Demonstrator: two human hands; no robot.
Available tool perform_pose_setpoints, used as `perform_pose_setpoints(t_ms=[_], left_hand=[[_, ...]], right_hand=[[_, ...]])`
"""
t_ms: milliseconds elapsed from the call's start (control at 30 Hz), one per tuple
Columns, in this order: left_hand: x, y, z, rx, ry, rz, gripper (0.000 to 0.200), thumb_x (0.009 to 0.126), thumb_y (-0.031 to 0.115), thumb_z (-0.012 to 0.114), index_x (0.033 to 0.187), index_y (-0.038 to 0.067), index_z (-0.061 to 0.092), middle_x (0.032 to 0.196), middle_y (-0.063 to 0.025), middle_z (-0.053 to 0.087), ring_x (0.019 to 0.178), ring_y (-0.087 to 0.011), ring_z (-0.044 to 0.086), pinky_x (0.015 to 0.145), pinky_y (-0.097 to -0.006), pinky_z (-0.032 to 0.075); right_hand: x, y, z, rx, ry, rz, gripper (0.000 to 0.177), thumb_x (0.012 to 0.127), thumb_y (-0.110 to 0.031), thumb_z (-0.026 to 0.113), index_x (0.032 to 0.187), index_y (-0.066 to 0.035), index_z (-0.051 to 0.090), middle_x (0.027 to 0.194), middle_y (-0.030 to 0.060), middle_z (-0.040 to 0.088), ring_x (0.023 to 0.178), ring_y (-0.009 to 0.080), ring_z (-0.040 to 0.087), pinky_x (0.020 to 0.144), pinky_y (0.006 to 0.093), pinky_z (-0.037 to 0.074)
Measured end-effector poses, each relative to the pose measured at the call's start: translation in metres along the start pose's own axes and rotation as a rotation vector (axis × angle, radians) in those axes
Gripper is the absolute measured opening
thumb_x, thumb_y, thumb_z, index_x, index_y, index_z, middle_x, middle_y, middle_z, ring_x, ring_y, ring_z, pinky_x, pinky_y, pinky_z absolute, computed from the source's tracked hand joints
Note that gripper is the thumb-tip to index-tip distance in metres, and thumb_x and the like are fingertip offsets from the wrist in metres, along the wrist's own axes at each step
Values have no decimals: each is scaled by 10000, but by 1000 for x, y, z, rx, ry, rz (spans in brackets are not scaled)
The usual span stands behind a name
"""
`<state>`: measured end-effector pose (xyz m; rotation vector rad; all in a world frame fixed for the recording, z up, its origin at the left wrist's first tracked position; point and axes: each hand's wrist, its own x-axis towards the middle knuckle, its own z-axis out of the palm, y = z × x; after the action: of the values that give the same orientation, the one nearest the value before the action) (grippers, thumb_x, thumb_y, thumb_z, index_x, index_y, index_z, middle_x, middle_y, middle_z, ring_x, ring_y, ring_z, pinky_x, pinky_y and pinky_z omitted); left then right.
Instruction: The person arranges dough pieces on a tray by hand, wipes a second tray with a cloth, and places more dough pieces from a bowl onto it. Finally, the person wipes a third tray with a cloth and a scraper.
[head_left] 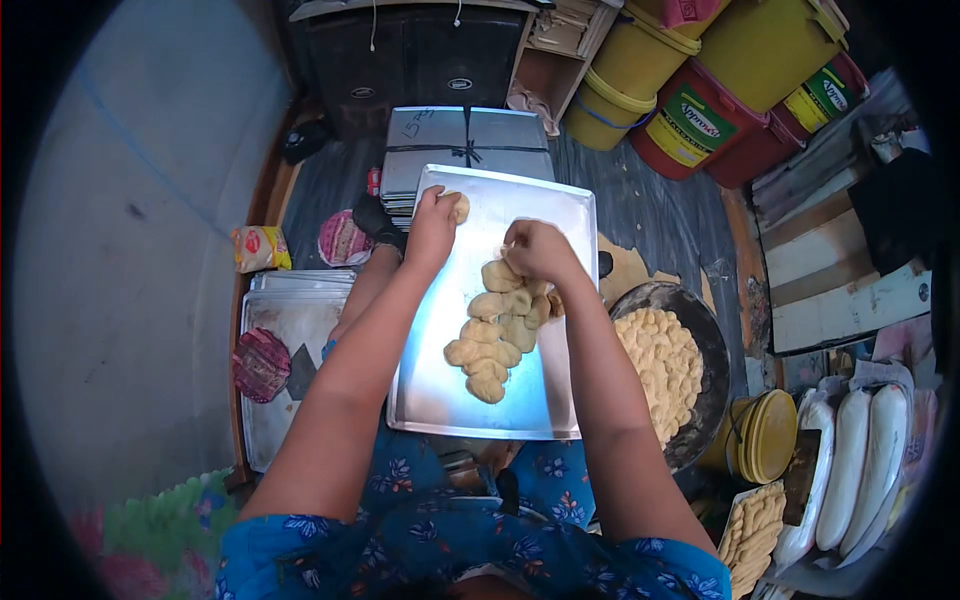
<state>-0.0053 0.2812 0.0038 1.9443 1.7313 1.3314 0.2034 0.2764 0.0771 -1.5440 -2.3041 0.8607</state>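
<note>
A shiny metal baking tray (572,400) rests across my lap, tilted slightly. Near its upper left edge, my left hand (432,232) has its fingers closed on a small dough ball (461,207), which shows past the fingers at their right. My right hand (543,251) is at the top of a heap of dough pieces (487,332) in the middle of the tray. Its fingers are pinched on a bit of dough (506,250), mostly hidden by the hand. The heap's pieces are rounded and pressed together.
A dark round basin (712,400) full of dough pieces stands at my right, near a yellow bucket (772,436). Stacked trays (520,135) lie ahead, and more trays (255,430) are at my left. Yellow and red tubs (690,120) are piled at the back right.
</note>
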Motion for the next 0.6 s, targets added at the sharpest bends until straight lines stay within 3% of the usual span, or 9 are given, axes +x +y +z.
perform_pose_setpoints(t_ms=[67,167,200,300,333,433,467,567,600], left_hand=[[12,-8,9,-16,0,17,295,838,-15,578,1127,-1,639,1294,-204,511,1140,-380,553,974,-401,461],[22,-17,16,-48,17,29,274,844,36,592,1110,0,646,1247,-194,550,1132,-375,551,983,-406,449],[22,-19,17,-56,24,39,273,848,55,594,1110,3,648,1236,-189,560,1128,-373,550,983,-409,446],[18,-19,14,58,70,101,285,857,174,632,1108,43,664,1188,-135,598,1090,-334,558,947,-418,446],[13,-16,15,126,71,95,288,856,192,642,1108,54,668,1184,-124,600,1081,-325,561,939,-418,445],[11,-14,19,242,56,48,329,853,256,667,1133,85,665,1167,-107,606,1099,-300,551,935,-426,422],[11,-12,21,265,49,29,348,852,279,674,1146,94,661,1160,-103,607,1113,-293,545,937,-429,412],[15,-7,22,266,29,-56,325,842,265,679,1123,102,668,1070,-92,597,1073,-288,549,950,-432,401],[15,-4,23,286,16,-86,326,843,263,678,1126,103,665,1065,-90,593,1072,-288,549,947,-431,402]], right_hand=[[18,7,-6,190,121,-73,187,708,-45,646,885,-25,702,760,86,683,772,210,658,713,303,517],[37,10,1,16,275,-87,369,725,-157,716,1082,-66,681,883,137,680,859,277,664,788,346,516],[37,6,2,-161,117,6,453,720,-194,745,1154,-93,665,943,147,684,933,306,658,838,355,510],[36,-2,4,126,-304,-34,506,707,-167,771,1176,-36,631,1008,160,648,845,240,658,760,327,530],[38,1,8,176,-275,6,453,699,-130,778,1125,-34,654,979,137,645,827,218,654,740,328,529],[53,9,15,206,132,-58,408,679,-130,755,1078,-78,689,980,174,674,914,323,657,825,374,514],[53,4,14,176,331,-127,333,724,-91,709,1057,-74,696,1094,173,657,982,336,639,864,395,502],[71,9,30,80,389,-217,294,774,-56,646,1061,-86,704,1198,160,627,1084,346,605,943,393,474],[71,10,37,-78,233,-270,341,787,-54,620,1119,-100,687,1298,144,578,1167,336,567,1008,386,439]])
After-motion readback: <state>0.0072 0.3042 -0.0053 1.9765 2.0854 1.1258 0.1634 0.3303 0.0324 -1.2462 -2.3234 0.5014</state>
